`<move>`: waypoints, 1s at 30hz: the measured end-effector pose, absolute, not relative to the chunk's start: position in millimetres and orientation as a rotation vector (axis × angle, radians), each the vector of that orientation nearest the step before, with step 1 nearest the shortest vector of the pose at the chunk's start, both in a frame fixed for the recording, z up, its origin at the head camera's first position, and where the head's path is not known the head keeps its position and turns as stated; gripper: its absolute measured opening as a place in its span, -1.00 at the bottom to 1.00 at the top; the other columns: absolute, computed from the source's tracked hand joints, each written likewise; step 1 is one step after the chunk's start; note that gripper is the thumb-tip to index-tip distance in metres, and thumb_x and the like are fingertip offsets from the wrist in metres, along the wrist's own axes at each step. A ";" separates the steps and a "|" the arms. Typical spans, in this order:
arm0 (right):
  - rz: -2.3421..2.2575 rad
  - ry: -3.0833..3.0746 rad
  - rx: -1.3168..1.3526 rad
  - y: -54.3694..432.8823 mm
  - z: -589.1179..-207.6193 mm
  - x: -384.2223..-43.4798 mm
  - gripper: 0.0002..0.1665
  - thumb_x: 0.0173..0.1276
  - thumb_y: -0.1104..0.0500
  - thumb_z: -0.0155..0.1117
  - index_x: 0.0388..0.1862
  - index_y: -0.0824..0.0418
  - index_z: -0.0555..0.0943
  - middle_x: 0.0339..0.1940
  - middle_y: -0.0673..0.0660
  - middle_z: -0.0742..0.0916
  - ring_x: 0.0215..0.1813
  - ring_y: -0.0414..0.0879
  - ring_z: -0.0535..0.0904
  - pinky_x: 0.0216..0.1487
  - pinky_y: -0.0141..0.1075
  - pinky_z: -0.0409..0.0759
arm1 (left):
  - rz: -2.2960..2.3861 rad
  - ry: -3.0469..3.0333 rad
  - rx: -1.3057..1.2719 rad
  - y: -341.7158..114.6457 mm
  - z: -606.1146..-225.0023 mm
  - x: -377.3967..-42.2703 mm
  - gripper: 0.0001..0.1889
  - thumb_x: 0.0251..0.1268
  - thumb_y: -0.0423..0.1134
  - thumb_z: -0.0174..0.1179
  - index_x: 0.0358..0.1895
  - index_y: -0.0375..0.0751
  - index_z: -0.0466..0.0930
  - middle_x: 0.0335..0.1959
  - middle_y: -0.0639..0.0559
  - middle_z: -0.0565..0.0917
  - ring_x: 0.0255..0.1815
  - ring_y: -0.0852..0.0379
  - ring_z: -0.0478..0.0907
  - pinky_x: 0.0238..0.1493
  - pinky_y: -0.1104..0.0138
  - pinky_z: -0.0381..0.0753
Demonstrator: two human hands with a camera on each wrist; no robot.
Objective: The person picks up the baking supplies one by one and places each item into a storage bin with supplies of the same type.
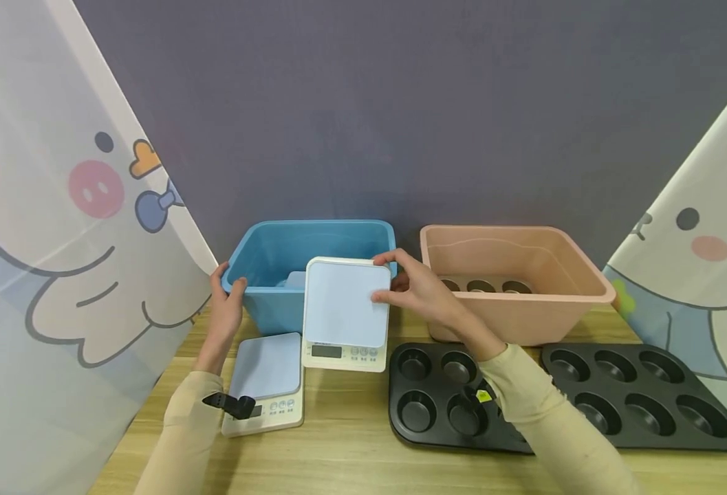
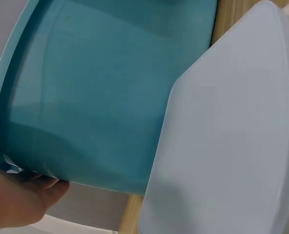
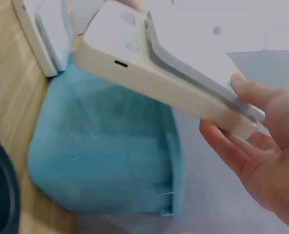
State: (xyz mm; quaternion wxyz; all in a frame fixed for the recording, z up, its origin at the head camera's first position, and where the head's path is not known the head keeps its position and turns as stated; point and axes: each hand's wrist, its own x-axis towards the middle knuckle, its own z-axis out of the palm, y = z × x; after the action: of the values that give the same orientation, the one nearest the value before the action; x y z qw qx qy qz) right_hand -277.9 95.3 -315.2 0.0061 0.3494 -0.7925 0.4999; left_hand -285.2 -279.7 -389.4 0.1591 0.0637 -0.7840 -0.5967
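Note:
My right hand point(image 1: 421, 289) pinches a white kitchen scale point(image 1: 346, 309) by its upper right edge, thumb on the pale weighing plate and fingers underneath. The scale is tilted in front of the blue bin point(image 1: 276, 302), its display and buttons toward me. In the right wrist view the held scale point(image 3: 174, 83) shows a small slot in its side. My left hand point(image 1: 225, 306) grips the blue bin's left front rim, with the thumb at the front and fingers over the edge. A second kitchen scale point(image 1: 268, 368) lies on the table below the left hand. Part of a pale flat thing point(image 1: 295, 279) shows inside the bin.
A pink bin point(image 1: 512, 316) stands to the right, holding a muffin pan point(image 1: 493, 283). Two black muffin pans lie on the wooden table point(image 1: 332, 440): one point(image 1: 434, 395) partly under my right forearm, another point(image 1: 642, 399) farther right. A grey wall point(image 1: 363, 124) rises behind the bins.

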 end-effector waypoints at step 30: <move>1.593 -2.242 0.768 90.8 -259.8 -316.9 -0.38 0.35 0.21 0.36 0.31 0.24 0.34 0.36 0.14 0.47 -0.17 0.13 0.74 -0.17 -0.27 0.71 | -1.711 -2.144 0.198 -265.3 -390.8 -277.4 -0.35 0.52 -0.19 -0.23 0.60 -0.07 -0.21 0.60 -0.26 -0.07 0.58 -0.26 -0.05 0.54 -0.17 -0.03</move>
State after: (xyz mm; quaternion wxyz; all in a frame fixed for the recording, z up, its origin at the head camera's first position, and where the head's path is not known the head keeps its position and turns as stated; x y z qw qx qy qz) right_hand -316.9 90.8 -259.8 0.1428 0.2662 -0.7771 0.5521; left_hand -277.4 -265.3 -390.8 0.1943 0.0707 -0.7647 -0.6104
